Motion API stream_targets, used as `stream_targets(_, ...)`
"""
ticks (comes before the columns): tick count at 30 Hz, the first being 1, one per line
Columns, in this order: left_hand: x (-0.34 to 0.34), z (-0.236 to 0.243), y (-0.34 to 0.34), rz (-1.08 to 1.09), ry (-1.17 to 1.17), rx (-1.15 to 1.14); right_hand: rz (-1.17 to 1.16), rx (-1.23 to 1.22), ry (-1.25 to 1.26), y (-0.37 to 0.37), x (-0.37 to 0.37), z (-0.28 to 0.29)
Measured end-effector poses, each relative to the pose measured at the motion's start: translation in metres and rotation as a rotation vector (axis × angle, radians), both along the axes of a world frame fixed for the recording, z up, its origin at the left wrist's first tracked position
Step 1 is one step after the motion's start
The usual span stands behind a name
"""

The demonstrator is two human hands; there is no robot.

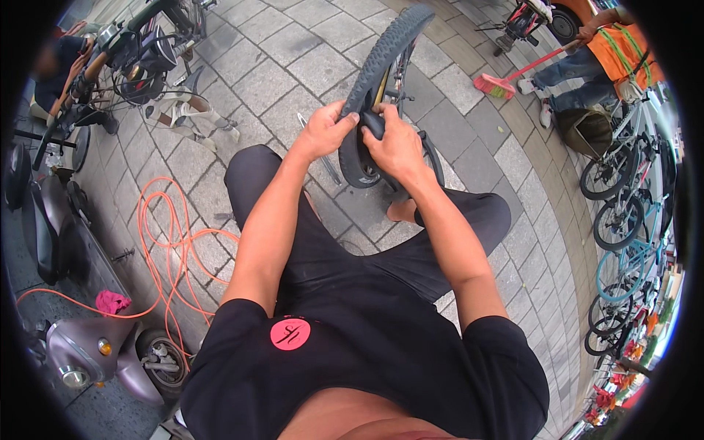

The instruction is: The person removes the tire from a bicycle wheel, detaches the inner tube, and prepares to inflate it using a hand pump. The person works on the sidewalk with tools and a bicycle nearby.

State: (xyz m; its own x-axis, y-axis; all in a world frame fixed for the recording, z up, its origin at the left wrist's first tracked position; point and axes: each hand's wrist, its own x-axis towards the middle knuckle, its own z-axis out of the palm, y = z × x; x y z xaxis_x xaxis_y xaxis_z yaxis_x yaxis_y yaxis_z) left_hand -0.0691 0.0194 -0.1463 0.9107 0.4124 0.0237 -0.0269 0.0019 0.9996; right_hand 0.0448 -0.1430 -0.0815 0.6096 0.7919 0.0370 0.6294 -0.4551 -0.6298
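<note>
A bicycle wheel with a black knobbly tire [381, 59] stands in front of me, between my knees. My left hand [323, 132] is closed on the left side of the tire, its thumb pressed on the tread near the edge. On the other side, my right hand [398, 147] is closed around a smooth black rubber piece that looks like an inner tube [373, 125], close against the tire. The far end of that piece is hidden by the tire and my fingers. Behind the wheel, parts of a bicycle show, mostly covered by my right hand.
An orange hose [172, 227] lies coiled on the paving at left, beside a grey scooter [95, 352]. Further left, a person sits near another bike. At upper right, a person in an orange vest [620, 55] holds a red broom [499, 84]. Parked bicycles [616, 227] line the right.
</note>
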Motion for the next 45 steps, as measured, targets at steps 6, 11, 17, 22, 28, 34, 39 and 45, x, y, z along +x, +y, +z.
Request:
stream_targets(6, -0.003, 0.008, 0.003, -0.047, 0.059, -0.009, 0.033, -0.07, 0.115, -0.019, 0.033, -0.001)
stream_targets(11, -0.008, 0.008, -0.004, 0.015, 0.023, 0.023, 0.12, -0.226, 0.14, -0.012, 0.018, 0.014)
stream_targets(17, -0.011, 0.01, -0.005, -0.015, 0.071, 0.071, 0.063, -0.148, -0.037, -0.002, 0.002, -0.008)
stream_targets(22, -0.011, -0.007, -0.001, 0.002, 0.029, 0.011, 0.067, 0.063, 0.163, 0.004, 0.006, -0.018)
stream_targets(28, -0.018, -0.014, -0.012, 0.023, 0.104, 0.19, 0.091, 0.09, 0.067, -0.016, -0.002, -0.037)
stream_targets(34, -0.012, -0.012, -0.014, 0.083, 0.159, 0.216, -0.042, 0.17, 0.241, -0.014, -0.01, -0.037)
stream_targets(39, -0.008, -0.023, -0.015, 0.161, 0.118, 0.189, 0.041, -0.007, 0.115, -0.027, -0.017, -0.037)
stream_targets(45, -0.018, 0.021, -0.004, 0.273, 0.361, 0.162, 0.095, 0.012, 0.638, -0.013, 0.004, -0.038)
